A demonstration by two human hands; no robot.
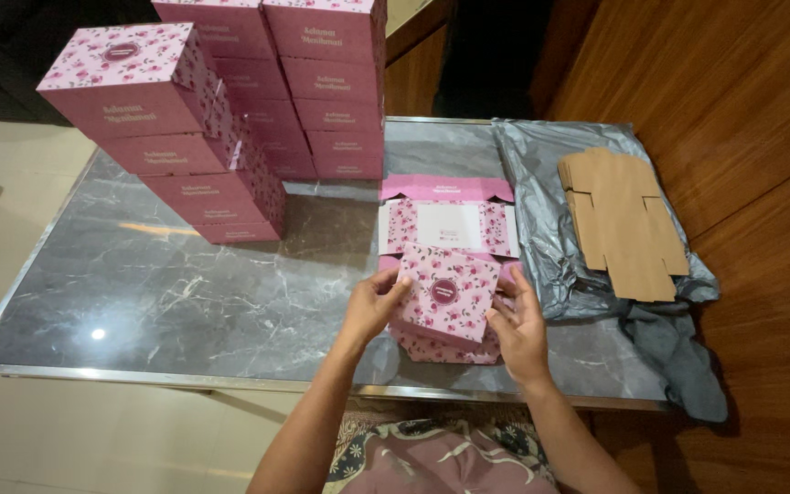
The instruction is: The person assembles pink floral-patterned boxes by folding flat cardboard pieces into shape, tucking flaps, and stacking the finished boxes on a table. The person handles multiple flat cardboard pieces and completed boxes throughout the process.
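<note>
Tabletop (pixel 185 284): grey veined marble, polished and glossy, with a bright metal edge strip. Pink floral box (pixel 445 293) and stacked boxes (pixel 230 119): smooth printed cardboard, slight sheen. Flat blanks (pixel 624 224): matt brown cardboard. Bag (pixel 550 247): grey plastic film, wrinkled, shiny. Wall panels (pixel 733 91): varnished wood.

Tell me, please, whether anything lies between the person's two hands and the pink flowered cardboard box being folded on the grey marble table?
Nothing visible does. The left hand and right hand both already touch the pink flowered cardboard box at its sides. The stacks of finished pink boxes stand apart, farther back on the grey marble table.
</note>
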